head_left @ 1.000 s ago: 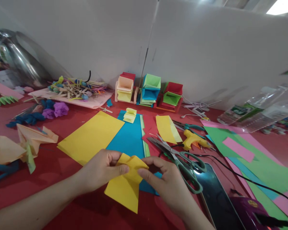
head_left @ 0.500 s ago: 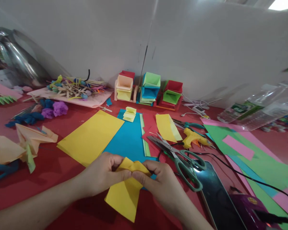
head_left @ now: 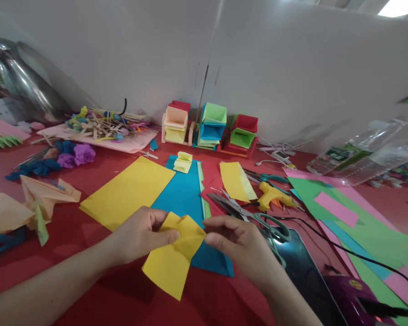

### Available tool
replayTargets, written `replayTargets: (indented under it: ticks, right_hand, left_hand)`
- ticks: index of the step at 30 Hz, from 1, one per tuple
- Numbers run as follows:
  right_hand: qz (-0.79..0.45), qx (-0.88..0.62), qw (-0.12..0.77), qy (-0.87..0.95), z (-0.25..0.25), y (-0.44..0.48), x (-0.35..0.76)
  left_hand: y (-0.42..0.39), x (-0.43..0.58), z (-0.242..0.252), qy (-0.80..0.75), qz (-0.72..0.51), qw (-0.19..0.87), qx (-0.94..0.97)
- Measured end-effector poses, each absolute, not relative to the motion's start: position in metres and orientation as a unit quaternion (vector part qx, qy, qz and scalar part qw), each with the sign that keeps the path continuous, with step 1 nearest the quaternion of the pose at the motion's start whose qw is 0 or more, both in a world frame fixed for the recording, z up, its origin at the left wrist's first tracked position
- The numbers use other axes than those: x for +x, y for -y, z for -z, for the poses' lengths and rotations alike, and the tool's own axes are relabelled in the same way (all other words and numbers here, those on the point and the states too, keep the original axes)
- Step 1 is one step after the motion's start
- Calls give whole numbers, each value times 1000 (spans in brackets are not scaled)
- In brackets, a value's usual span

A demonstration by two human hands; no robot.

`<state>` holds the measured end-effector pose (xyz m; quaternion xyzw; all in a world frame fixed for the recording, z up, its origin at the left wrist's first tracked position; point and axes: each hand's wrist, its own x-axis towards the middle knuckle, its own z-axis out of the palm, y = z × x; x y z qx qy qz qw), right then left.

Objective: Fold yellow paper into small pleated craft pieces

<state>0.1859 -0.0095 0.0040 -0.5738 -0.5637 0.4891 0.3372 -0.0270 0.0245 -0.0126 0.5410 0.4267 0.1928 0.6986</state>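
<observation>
A folded piece of yellow paper (head_left: 170, 267) hangs over the table, its upper part creased into a pointed shape. My left hand (head_left: 141, 237) pinches it at the left, thumb in front and fingers behind. At its right corner is my right hand (head_left: 240, 244), thumb and fingers apart and the tips right by the paper's point; whether the thumb touches it I cannot tell. Below and behind lies a blue sheet (head_left: 182, 194), with a small pleated pale-yellow paper piece (head_left: 183, 162) on its far end. Larger yellow sheets (head_left: 129, 190) lie left of it.
Green-handled scissors (head_left: 248, 213), a yellow glue gun (head_left: 275, 197) and a dark phone (head_left: 306, 271) lie at the right, with a black cable crossing there. Folded paper boxes (head_left: 212, 122) stand against the wall. Coloured sheets (head_left: 360, 217) spread at far right; a metal jug (head_left: 27, 81) stands far left.
My right hand has let go of the paper's middle, moved right and opened its fingers. The paper's upper part has spread out, and the left hand has shifted slightly left and up with it.
</observation>
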Motion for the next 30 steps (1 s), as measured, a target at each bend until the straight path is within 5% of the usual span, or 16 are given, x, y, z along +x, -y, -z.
replayTargets:
  ticks: [8,30]
  right_hand:
    - [-472,-583,309,585,0,17,163]
    - [-567,-545,404,468,10,18,155]
  left_hand:
    - [-15,-20,18,-422,-170,656,602]
    - [-9,-17,10,-454,-148,587,654]
